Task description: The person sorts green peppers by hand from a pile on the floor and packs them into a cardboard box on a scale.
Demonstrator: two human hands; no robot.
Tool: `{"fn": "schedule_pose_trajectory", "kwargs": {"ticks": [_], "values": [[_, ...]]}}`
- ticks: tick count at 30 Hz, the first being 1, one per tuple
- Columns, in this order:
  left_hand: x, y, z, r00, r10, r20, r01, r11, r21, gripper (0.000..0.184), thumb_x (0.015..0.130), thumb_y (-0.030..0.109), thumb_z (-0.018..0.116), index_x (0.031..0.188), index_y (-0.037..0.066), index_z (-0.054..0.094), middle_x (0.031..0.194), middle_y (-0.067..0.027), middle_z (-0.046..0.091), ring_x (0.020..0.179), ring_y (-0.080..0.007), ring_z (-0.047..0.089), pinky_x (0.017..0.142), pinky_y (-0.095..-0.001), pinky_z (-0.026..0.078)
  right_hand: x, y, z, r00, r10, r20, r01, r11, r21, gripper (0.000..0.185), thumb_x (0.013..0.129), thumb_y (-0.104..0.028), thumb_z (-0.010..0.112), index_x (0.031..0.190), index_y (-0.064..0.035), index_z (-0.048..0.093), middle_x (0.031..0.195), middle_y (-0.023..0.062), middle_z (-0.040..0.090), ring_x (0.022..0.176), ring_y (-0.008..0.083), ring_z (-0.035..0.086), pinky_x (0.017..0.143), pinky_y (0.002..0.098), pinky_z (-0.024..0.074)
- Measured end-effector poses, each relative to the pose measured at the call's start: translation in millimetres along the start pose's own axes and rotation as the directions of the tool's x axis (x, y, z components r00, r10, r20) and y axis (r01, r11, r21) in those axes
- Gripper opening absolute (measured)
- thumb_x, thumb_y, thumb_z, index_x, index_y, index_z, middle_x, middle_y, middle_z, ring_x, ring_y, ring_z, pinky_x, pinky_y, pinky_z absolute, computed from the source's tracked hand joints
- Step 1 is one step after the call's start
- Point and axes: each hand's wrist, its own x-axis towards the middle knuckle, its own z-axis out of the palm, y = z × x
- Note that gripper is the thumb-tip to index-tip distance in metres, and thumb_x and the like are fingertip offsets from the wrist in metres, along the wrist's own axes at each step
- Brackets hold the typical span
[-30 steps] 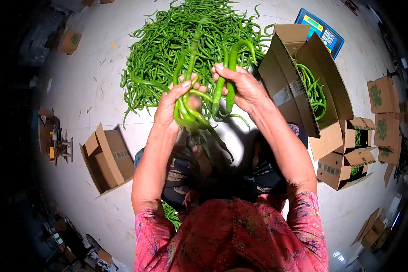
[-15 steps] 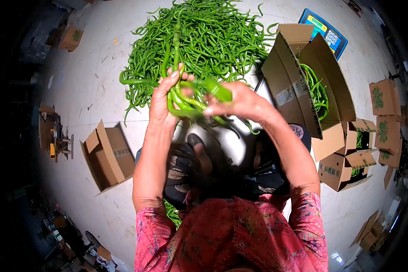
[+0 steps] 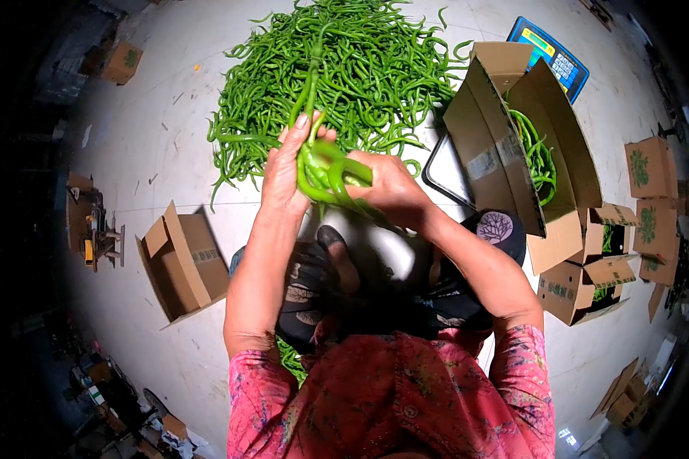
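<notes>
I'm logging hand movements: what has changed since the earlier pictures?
The right hand has moved leftward and closer to the body, meeting the left hand's peppers; whether it let go of its own is unclear. The left hand still holds its bunch; pile and boxes stayed.

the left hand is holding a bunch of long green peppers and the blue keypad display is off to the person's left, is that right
Not quite: the head view shows the blue keypad display off to the person's right, partly hidden by an open cardboard box. The left hand is indeed holding a bunch of long green peppers.
</notes>
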Motion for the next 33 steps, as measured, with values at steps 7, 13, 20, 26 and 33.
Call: {"fn": "schedule_pose_trajectory", "kwargs": {"ticks": [7,13,20,26,33], "values": [[-4,4,3,1.000,-0.021,0.016,0.021,0.999,0.039,0.031,0.088,0.029,0.067,0.103,0.005,0.055,0.083,-0.0072,0.061,0.077,-0.0182,0.063,0.066,-0.0298,0.056,-3,-24,-26,0.987,0.117,0.113,-0.150,0.922,0.357,0.031,0.087,-0.024,0.065,0.110,-0.0028,0.063,0.079,0.0007,0.061,0.063,0.0062,0.049,0.054,0.0212,0.0400],[-1,4,-3,0.998,-0.056,0.015,0.054,0.992,0.116,0.035,0.090,0.036,0.064,0.104,0.004,0.062,0.088,-0.0097,0.066,0.075,-0.0200,0.066,0.062,-0.0327,0.058,2,-17,-26,0.986,0.099,0.131,-0.151,0.858,0.491,0.048,0.084,-0.027,0.070,0.122,-0.0010,0.058,0.086,0.0013,0.061,0.071,0.0061,0.052,0.058,0.0206,0.0408],[-3,-1,6,0.999,0.007,-0.049,-0.003,0.997,0.078,0.035,0.091,0.032,0.063,0.105,0.001,0.060,0.090,-0.0121,0.065,0.074,-0.0210,0.066,0.066,-0.0326,0.058,3,-12,-8,0.987,0.138,0.084,-0.160,0.901,0.403,0.044,0.081,-0.027,0.073,0.119,-0.0078,0.061,0.086,-0.0043,0.061,0.068,0.0041,0.051,0.055,0.0193,0.0367],[-2,-10,-2,0.996,-0.065,-0.054,0.073,0.984,0.160,0.022,0.097,0.026,0.052,0.106,0.007,0.046,0.088,-0.0110,0.060,0.081,-0.0236,0.063,0.068,-0.0378,0.058,11,-7,-18,0.953,0.253,-0.166,-0.106,0.791,0.602,0.023,0.084,-0.023,0.068,0.096,-0.0039,0.061,0.074,-0.0024,0.057,0.066,0.0063,0.053,0.054,0.0204,0.0386],[8,-18,-8,0.989,-0.097,-0.109,0.096,0.995,-0.013,0.018,0.095,0.016,0.055,0.105,0.002,0.054,0.092,-0.0122,0.062,0.085,-0.0243,0.064,0.072,-0.0394,0.059,14,8,-7,0.926,0.347,-0.150,-0.176,0.746,0.642,0.017,0.086,-0.020,0.068,0.094,-0.0073,0.060,0.074,-0.0030,0.057,0.059,0.0050,0.048,0.050,0.0180,0.0374]]}}
